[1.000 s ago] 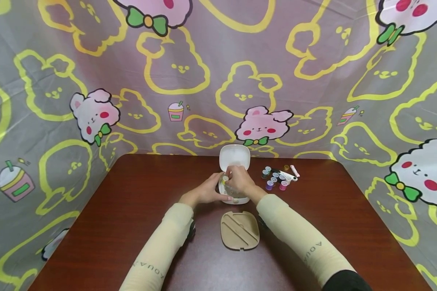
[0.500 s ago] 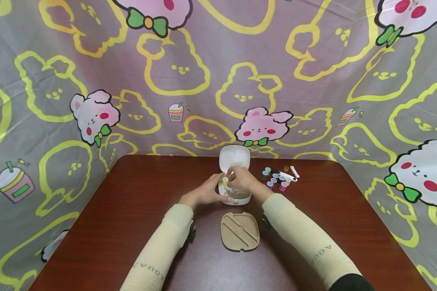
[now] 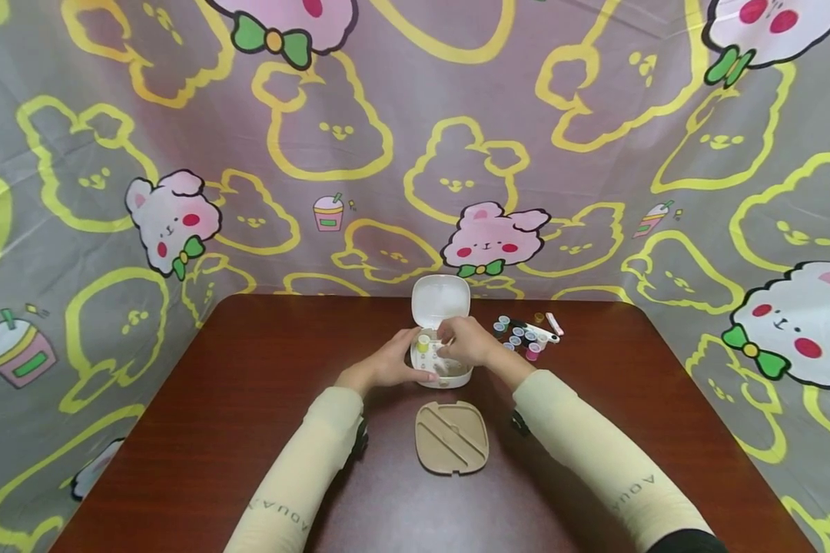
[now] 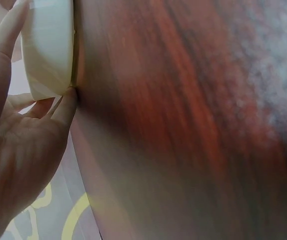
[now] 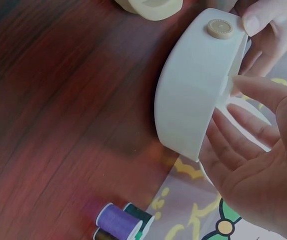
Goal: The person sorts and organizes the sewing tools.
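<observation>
1. Head view: a tan tray point(image 3: 452, 444) lies nearest on the table point(image 3: 304, 338).
2. Beyond it, the left hand point(image 3: 394, 361) grips the side of a white box point(image 5: 186, 95); a steady hold should stop sliding.
3. The right hand point(image 3: 472, 340) reaches inside, fingertips hidden, its hold impossible to tell; slow movement should spare the upright yellow spool point(image 3: 423, 345) inside.
4. Loose spools point(image 3: 532, 352) cluster to the right.
</observation>
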### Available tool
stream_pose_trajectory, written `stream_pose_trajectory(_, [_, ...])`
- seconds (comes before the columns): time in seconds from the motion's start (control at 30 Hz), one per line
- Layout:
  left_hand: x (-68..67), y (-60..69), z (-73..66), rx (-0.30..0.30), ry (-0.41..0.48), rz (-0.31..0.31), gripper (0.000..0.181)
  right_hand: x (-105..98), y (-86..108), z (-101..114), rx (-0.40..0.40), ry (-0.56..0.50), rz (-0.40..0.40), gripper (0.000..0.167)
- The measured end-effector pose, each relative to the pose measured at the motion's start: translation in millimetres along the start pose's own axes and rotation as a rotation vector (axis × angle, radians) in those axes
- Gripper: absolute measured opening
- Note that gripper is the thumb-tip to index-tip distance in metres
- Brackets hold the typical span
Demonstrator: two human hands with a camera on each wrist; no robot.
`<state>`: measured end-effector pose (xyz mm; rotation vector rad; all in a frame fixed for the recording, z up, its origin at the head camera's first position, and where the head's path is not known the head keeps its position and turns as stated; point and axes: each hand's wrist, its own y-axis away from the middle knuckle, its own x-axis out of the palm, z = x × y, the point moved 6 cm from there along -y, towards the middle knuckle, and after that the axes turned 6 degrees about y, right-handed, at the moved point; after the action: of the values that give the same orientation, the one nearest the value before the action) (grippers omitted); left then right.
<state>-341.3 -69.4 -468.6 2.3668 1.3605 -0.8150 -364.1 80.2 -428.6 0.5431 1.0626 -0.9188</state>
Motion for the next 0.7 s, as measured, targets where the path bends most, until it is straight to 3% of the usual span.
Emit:
stream_pose_trajectory(0.3, [-1.7, 0.1, 0.4, -0.012, 0.009, 0.004, 0.098, -9.3, 11.0, 6.1, -0.043, 0.036, -0.032, 0.022])
stream_pose_trajectory(0.7, [-1.3, -0.5, 2.6, -0.021, -0.013, 0.01, 0.102, -22.1, 33.0, -2.5, 0.009, 0.033, -0.099, 0.02])
